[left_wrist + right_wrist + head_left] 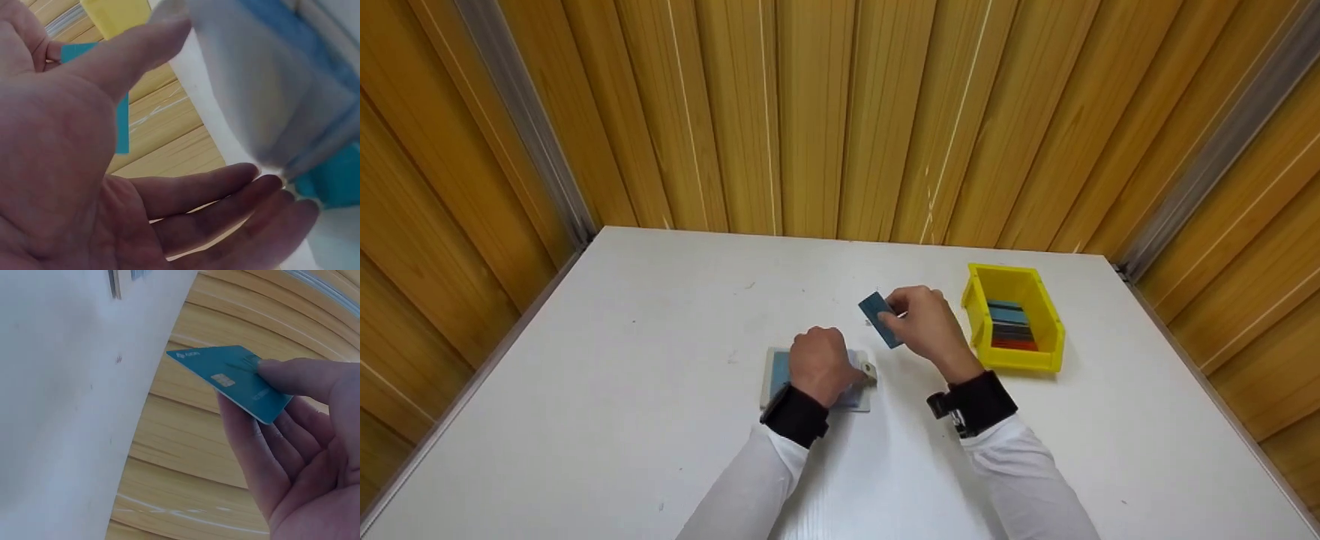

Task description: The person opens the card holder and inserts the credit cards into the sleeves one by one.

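Note:
A pale card holder (766,375) with clear plastic sleeves lies on the table, its snap tab (869,372) at the right edge. Over it, my left hand (819,364) holds the sleeves; in the left wrist view the thumb is at one edge of a translucent sleeve (253,84) and the fingertips at another. A teal piece (779,371) shows at the holder's left side. To the right and above the table, my right hand (928,324) pinches a teal bank card (247,385) between thumb and fingers, its chip side showing in the right wrist view.
A yellow bin (1024,362) stands at the right, past my right hand, with several teal, dark and red cards (1009,315) inside. The white table (585,390) ends at a wood-patterned wall (810,120) behind, with more panels on both sides.

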A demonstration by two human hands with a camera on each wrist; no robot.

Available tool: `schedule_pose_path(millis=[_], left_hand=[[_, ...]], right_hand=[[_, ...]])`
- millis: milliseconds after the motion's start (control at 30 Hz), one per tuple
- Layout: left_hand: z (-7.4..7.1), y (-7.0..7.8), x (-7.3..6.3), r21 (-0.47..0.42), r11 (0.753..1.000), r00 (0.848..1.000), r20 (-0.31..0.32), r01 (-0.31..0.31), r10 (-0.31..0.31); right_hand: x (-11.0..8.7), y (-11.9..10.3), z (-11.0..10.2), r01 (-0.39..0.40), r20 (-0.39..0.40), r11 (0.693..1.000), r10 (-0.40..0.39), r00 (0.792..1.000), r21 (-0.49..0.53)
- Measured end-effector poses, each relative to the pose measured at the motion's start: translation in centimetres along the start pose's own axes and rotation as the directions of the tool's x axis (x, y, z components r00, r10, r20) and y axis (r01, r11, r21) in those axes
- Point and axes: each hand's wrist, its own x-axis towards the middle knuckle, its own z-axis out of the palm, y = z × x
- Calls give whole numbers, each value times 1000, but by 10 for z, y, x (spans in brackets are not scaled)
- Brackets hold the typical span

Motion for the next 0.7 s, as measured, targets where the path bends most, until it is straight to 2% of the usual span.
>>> schedule_pose_path(millis=[100, 233, 533, 700], left_hand=[[5, 1, 1, -4, 1000, 999, -31, -23, 23], [7, 1, 4, -67, 998, 998, -60, -14, 10], [7, -1, 2, -135, 991, 1000, -12, -19, 17], [-3, -4, 6, -194, 981, 998, 67, 15, -2]], right_hand=[[1, 0, 3, -10, 28, 1000, 10, 1000, 2], [2, 0, 5, -8, 32, 1000, 9, 999, -6], [2, 1, 7, -17, 55, 1000, 18, 998, -14], [2, 1, 6, -47, 88, 999, 47, 995, -4]])
